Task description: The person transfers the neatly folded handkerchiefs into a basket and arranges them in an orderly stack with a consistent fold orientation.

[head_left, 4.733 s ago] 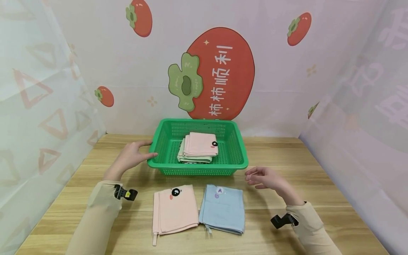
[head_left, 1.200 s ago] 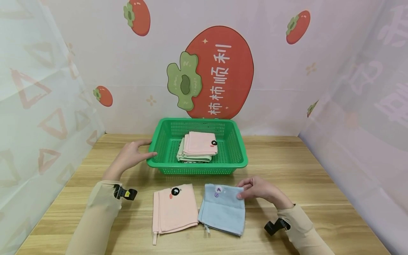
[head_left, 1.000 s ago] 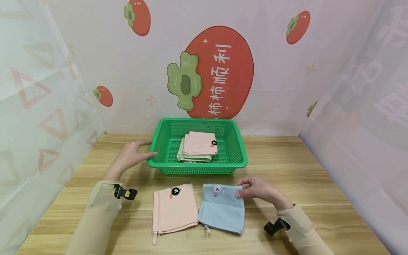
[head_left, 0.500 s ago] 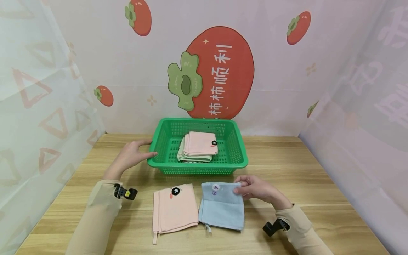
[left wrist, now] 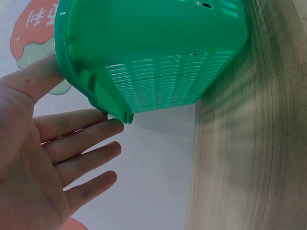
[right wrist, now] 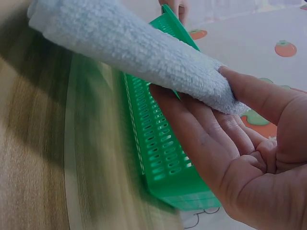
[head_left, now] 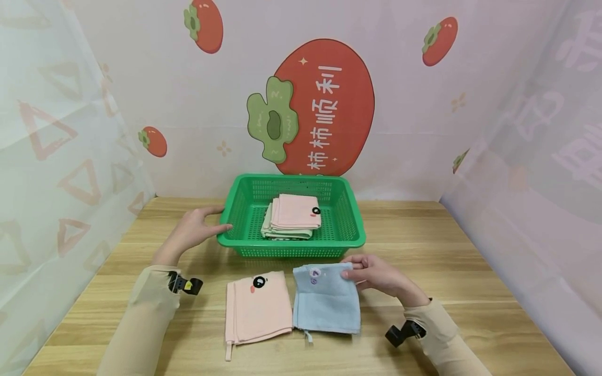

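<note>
My right hand (head_left: 380,275) pinches the right upper corner of a folded light-blue towel (head_left: 326,308), thumb on top and fingers below. That edge is lifted off the table, while the lower part seems to rest on it. In the right wrist view the towel (right wrist: 129,43) shows its thick terry fold between thumb and fingers. My left hand (head_left: 188,232) is at the left rim of a green plastic basket (head_left: 291,244). Its thumb lies over the rim and its straight fingers (left wrist: 86,136) touch or nearly touch the outside. Left of the blue towel lies a folded pink towel (head_left: 261,313) with an embroidered eye.
Inside the basket is a small stack, with a folded pink towel (head_left: 297,211) on a pale-green towel (head_left: 292,235); something dark-patterned peeks out beneath. The basket stands near the back of the wooden table (head_left: 404,224), before a persimmon-printed wall cloth (head_left: 400,130).
The right hand came from beside the basket's front right corner to the blue towel and took hold of its corner. The towel's upper edge has risen and shifted slightly left. The left hand stayed put.
</note>
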{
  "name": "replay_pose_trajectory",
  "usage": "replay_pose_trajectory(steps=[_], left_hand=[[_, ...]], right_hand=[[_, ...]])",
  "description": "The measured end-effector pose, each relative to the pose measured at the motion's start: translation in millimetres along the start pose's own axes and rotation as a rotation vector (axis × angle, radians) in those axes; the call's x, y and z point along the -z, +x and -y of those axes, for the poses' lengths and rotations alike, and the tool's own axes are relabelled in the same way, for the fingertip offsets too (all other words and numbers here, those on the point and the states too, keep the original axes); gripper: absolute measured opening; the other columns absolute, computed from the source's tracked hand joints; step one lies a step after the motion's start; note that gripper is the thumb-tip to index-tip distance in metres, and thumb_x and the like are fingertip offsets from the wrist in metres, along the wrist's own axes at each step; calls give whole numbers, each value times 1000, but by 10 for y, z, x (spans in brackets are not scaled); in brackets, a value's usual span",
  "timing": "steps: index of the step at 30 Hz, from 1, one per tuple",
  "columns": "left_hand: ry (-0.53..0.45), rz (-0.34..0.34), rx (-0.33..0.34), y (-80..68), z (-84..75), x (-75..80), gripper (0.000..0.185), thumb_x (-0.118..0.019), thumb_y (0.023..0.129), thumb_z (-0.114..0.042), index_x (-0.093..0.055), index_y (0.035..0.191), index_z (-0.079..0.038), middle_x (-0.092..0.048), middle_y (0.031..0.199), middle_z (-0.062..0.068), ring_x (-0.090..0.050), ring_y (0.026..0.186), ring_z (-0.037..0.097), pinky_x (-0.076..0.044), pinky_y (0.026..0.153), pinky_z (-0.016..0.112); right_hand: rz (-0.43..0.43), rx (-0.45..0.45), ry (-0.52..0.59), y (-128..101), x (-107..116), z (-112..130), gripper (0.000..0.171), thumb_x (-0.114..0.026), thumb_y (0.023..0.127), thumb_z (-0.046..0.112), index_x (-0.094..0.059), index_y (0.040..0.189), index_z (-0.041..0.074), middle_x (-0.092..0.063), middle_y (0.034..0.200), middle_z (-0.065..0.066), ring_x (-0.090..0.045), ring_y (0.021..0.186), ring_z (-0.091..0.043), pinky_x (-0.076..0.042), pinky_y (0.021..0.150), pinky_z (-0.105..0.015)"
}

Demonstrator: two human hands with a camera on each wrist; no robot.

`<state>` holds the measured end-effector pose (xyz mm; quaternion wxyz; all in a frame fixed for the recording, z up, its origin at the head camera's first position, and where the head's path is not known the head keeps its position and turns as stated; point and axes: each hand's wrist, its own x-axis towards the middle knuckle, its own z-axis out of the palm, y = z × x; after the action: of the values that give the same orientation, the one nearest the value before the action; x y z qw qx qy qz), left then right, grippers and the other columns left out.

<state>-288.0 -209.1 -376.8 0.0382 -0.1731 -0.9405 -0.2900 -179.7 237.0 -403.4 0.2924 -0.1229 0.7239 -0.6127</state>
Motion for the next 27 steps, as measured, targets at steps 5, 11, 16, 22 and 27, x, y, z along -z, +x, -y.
replay_pose_trajectory(steps=[5,11,16,22,27], left_hand=[[-5,6,5,2,8,-8,73,-66,81,-56,-55,133,-6,-56,134,17,-46,128,39,-39,100,60],[-7,-1,-3,2,2,-2,71,-67,81,-54,-55,132,-5,-56,133,18,-46,128,40,-39,100,60],[-5,-7,-12,1,-2,6,71,-67,82,-53,-55,132,-5,-56,133,18,-47,127,40,-39,100,59],[1,-4,-10,4,5,5,71,-67,81,-55,-55,132,-6,-56,133,17,-46,127,39,-39,100,59],[-3,-2,-7,0,6,6,72,-67,81,-55,-56,132,-6,-56,134,17,-46,128,39,-39,100,60]], right_hand=[[6,-3,20,38,-6,-3,33,-61,93,17,-53,119,-2,-69,108,-4,-66,92,-15,-56,81,-40],[25,-2,18,59,-6,-5,30,-59,94,17,-52,117,-1,-68,107,-5,-66,90,-16,-57,78,-39],[31,-8,20,79,-20,19,26,-58,95,17,-51,115,2,-68,103,-5,-66,89,-18,-57,76,-38],[44,2,30,89,-36,47,26,-55,96,18,-48,116,2,-67,104,-5,-65,91,-18,-57,76,-37],[46,12,39,94,-58,86,27,-54,97,19,-48,117,2,-67,103,-4,-66,90,-17,-57,75,-37]])
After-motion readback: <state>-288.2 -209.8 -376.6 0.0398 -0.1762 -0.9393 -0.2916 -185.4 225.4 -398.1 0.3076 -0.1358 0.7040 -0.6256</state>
